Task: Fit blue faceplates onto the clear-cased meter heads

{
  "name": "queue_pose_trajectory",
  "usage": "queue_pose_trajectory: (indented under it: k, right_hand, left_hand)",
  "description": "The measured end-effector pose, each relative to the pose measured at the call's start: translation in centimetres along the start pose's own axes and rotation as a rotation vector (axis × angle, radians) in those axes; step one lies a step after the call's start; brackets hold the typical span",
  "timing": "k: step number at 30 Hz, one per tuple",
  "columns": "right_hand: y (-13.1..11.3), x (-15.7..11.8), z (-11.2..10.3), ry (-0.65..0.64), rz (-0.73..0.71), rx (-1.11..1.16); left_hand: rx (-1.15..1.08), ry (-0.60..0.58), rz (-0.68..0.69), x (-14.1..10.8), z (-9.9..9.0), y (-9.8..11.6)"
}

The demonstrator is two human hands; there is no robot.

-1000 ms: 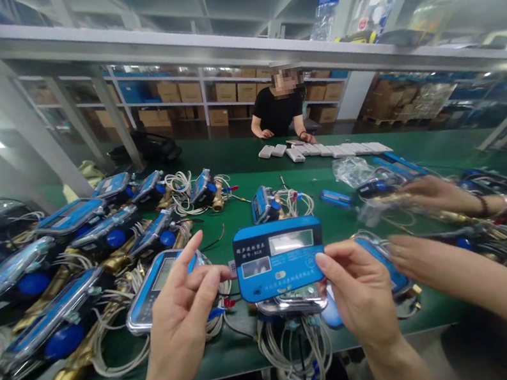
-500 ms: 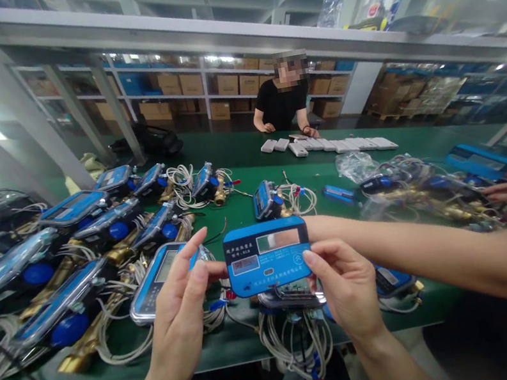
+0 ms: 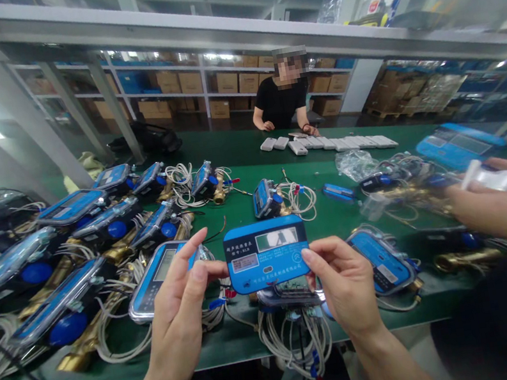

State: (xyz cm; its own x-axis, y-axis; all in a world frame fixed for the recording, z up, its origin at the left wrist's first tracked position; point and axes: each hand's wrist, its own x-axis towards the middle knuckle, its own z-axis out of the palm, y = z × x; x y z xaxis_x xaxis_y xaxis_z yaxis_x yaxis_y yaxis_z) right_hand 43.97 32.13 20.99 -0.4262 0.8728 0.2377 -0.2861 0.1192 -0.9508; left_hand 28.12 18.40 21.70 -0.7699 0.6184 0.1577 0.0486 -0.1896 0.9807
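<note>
My right hand (image 3: pixel 346 281) pinches the right edge of a blue and dark meter faceplate (image 3: pixel 269 253) between thumb and fingers. The plate is tilted up towards me, with white lettering, a display window and a small oval hole. At its left edge, my left hand (image 3: pixel 179 312) has its fingers apart; one fingertip reaches the edge, perhaps touching it. Below and partly behind the plate sits an open meter housing (image 3: pixel 284 298), a circuit board just showing. Coiled grey cables (image 3: pixel 299 344) hang from it over the table's front edge. A finished-looking blue meter (image 3: pixel 142 296) lies behind my left hand.
Several blue meters with brass pipes (image 3: pixel 29 273) crowd the left of the green table (image 3: pixel 238 212). Another meter (image 3: pixel 382 259) lies right of my hand. At far right, a co-worker's hands (image 3: pixel 502 194) hold a white object. Across the table, a person (image 3: pixel 281 101) sits behind white boxes (image 3: pixel 347 143).
My hands and the faceplate stay nearly still. The co-worker's arm at right has drawn back from across the table, uncovering a meter, and those hands now hold something white.
</note>
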Motion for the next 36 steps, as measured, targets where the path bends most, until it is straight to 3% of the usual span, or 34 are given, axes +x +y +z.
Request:
queue_pose_trajectory:
  k: [14,22,36]
  right_hand:
    - [0.1,0.1,-0.1,0.005,0.021,0.007]
    - [0.0,0.1,0.0,0.007,0.032,0.007]
    - [0.0,0.2,0.1,0.015,0.038,0.007]
  left_hand:
    - [-0.012,-0.015,-0.022,0.0,0.1,-0.1]
    - [-0.097,-0.113,-0.11,-0.3,0.0,-0.2]
    - [-0.062,-0.021,-0.135,-0.5,1.1,0.7]
